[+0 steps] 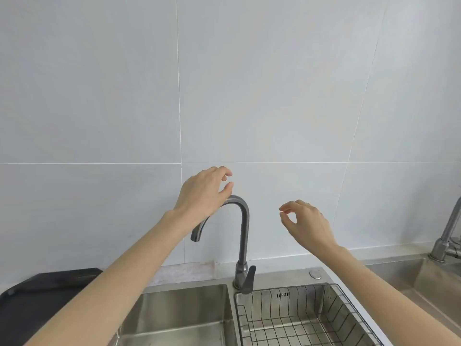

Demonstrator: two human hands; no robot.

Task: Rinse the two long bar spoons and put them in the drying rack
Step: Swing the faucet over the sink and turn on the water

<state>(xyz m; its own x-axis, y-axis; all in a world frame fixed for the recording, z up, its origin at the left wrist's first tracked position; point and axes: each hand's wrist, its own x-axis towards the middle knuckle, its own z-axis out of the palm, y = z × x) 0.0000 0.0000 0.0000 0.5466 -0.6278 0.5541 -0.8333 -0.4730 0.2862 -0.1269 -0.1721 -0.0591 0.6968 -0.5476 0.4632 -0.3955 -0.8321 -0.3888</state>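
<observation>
The tap was brushed grey metal, a slim tube rising from the ledge between the two basins and bending over in a hook, its spout pointing down to the left. A stubby lever stuck out at its base. The left basin was smooth dull steel with squared corners. In the right basin sat the rack, a thin dark wire basket with upright bars along its sides and a grid floor; nothing lay in it. I could not see either bar spoon anywhere in my view. To the far left lay a flat black mat on the counter, and at the far right stood a second tap of shinier steel over another sink. The wall behind was pale grey tile with fine white joints.

Both my arms were bare and stretched forward and up. My left hand was raised in front of the tap's bend, palm down, fingers loosely spread and curled, holding nothing; I could not tell whether it touched the metal. My right hand hung in the air to the tap's right, well apart from it, thumb and forefinger curved toward each other with a gap between, empty.
</observation>
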